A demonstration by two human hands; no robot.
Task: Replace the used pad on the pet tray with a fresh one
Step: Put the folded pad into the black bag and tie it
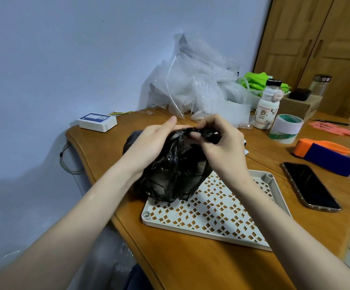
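Black, crinkled plastic fills the middle of the view: a thin black plastic bag (174,170), bulging with something that cannot be made out through the film, sits partly on the far left corner of the tray and partly on the table beyond it. The person's left hand (151,143) lies against the bag's upper left side, fingers closed on the gathered plastic at the top. The right hand (222,143) pinches the same twisted neck from the other side, fingertips curled into the bunched film, so both hands meet at the bag's mouth.

Below them lies the pale grey rectangular plastic pet tray (274,185), resting flat on the orange-brown wooden table (169,258). Its white grid insert with diamond-shaped cut-outs (215,208) shows the wood colour through the holes, and no pad covers it.

To the right of the tray, apart from it, a dark smartphone (311,186) lies face up. Farther right sits an orange and blue block-shaped object (326,155). Behind the hands a roll of white tape with green edging (286,127) stands beside a small cream bottle with a black cap (268,105). A heap of clear bubble wrap (201,84) leans against the pale blue wall, and a white boxy device (97,122) rests near the table's far left edge.
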